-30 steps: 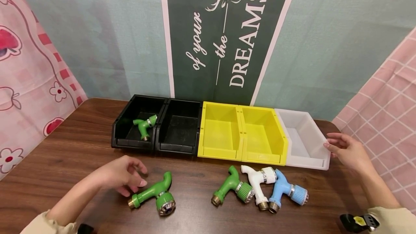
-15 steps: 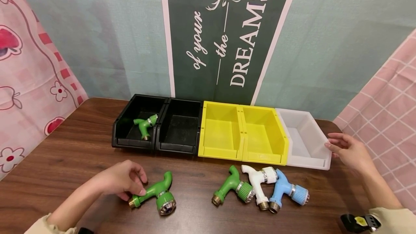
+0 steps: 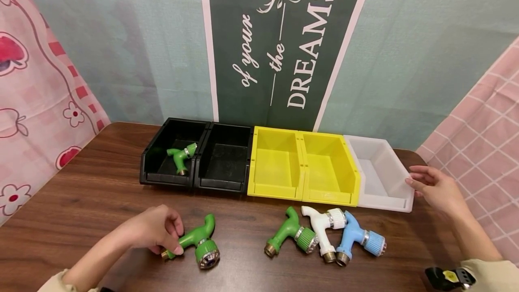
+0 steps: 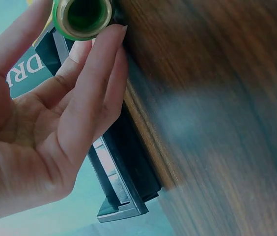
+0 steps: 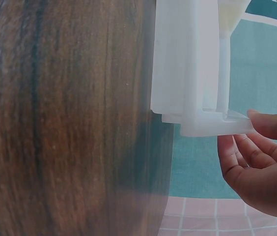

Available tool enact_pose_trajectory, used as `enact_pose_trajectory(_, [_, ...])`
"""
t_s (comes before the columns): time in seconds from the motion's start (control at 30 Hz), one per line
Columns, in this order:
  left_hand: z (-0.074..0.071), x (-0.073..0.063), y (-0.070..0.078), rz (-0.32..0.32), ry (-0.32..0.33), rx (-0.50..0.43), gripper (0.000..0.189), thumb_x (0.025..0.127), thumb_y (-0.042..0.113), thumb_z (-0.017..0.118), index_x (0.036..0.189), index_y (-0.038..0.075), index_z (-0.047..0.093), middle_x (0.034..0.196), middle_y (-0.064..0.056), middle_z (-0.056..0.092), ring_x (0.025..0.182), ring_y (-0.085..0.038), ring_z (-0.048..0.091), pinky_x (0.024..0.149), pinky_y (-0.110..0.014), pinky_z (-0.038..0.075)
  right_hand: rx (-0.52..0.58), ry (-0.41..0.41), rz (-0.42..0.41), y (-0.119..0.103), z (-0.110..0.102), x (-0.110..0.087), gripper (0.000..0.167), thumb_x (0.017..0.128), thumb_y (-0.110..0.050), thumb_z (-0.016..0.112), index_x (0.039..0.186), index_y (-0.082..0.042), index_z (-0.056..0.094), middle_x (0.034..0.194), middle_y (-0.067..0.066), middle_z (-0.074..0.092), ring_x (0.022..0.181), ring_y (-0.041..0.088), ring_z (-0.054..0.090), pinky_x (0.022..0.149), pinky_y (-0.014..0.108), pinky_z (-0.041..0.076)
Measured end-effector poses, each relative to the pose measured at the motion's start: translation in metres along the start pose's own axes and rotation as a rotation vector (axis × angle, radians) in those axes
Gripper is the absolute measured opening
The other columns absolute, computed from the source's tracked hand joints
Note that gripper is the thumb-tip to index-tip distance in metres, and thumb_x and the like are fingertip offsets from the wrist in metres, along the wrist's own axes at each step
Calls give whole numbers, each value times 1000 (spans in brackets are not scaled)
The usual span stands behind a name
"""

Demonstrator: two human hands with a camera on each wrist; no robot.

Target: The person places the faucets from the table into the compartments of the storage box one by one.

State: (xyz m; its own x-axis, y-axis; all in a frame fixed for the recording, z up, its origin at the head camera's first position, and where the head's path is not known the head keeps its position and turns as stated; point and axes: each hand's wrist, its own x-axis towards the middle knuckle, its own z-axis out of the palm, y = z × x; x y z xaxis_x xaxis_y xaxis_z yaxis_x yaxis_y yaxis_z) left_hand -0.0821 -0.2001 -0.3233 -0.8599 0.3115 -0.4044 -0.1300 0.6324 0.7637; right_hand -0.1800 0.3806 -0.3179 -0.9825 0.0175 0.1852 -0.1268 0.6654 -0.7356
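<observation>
At the front left of the table, my left hand (image 3: 156, 229) pinches the threaded end of a green faucet (image 3: 196, 239) between thumb and fingers. The open brass mouth of that faucet (image 4: 84, 18) faces the camera in the left wrist view. My right hand (image 3: 438, 188) is at the far right, its thumb on the rim of the white bin (image 3: 395, 203) and its fingers under the outer edge (image 5: 217, 129). Another green faucet (image 3: 289, 229), a white faucet (image 3: 319, 229) and a blue faucet (image 3: 353, 234) lie together right of centre.
Two black bins (image 3: 223, 186) and two yellow bins (image 3: 273, 191) stand in a row with the white one along the table's back. A green faucet (image 3: 179, 159) lies in the leftmost black bin. Curtains hang behind and at both sides of the wooden table (image 3: 101, 184).
My left hand has come down and right onto the left green faucet, and its thumb and fingers have closed on the threaded end. My right hand stays at the white bin.
</observation>
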Motion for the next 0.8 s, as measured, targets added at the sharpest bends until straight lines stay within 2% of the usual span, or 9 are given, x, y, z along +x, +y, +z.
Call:
enact_pose_trajectory(0.1, [2, 1, 0, 19, 5, 25, 29, 62, 7, 81, 78, 3, 57, 66, -3, 55, 55, -14, 54, 46, -31, 49, -9, 0, -1, 0, 0, 0, 28, 88, -11, 60, 109, 5, 48, 80, -29, 51, 65, -3, 55, 54, 19, 50])
enact_pose_trajectory(0.2, [3, 2, 0, 15, 14, 35, 30, 61, 7, 82, 76, 4, 57, 65, -3, 55, 54, -14, 54, 46, -31, 49, 8, -1, -10, 1, 0, -1, 18, 88, -10, 60, 105, -10, 53, 80, -29, 52, 65, -3, 55, 53, 19, 49])
enact_pose_trajectory(0.27, [4, 2, 0, 11, 19, 38, 30, 60, 6, 82, 75, 4, 57, 65, -3, 55, 54, -14, 54, 46, -31, 50, 19, -2, -17, 2, -1, -1, 19, 88, -9, 60, 102, -20, 53, 80, -29, 52, 64, -3, 55, 53, 18, 49])
enact_pose_trajectory(0.33, [4, 2, 0, 8, 23, 40, 29, 60, 5, 82, 74, 4, 57, 65, -3, 54, 54, -14, 54, 45, -31, 50, 20, -3, -23, 2, -1, -1, 23, 88, -9, 60, 100, -26, 51, 80, -29, 53, 64, -3, 55, 53, 18, 49])
enact_pose_trajectory(0.47, [5, 2, -1, 13, 20, 43, 28, 61, 4, 81, 74, 4, 57, 65, -3, 53, 54, -14, 54, 45, -31, 49, 2, -4, -22, 3, -1, -1, 20, 88, -11, 61, 103, -21, 52, 80, -30, 52, 65, -3, 55, 53, 19, 50])
enact_pose_trajectory(0.67, [4, 2, -1, 19, 11, 33, 26, 62, 3, 81, 74, 4, 57, 65, -4, 53, 54, -14, 54, 45, -32, 49, 64, -16, -17, 3, -2, 0, 31, 88, -8, 60, 97, -35, 49, 80, -29, 54, 64, -3, 56, 52, 17, 48])
enact_pose_trajectory(0.8, [3, 2, -2, 31, 5, 24, 25, 62, 4, 80, 74, 4, 58, 65, -3, 54, 54, -14, 54, 45, -32, 49, 86, -19, -5, 3, -2, 0, 32, 87, -7, 60, 96, -36, 50, 80, -28, 55, 64, -3, 56, 52, 16, 48])
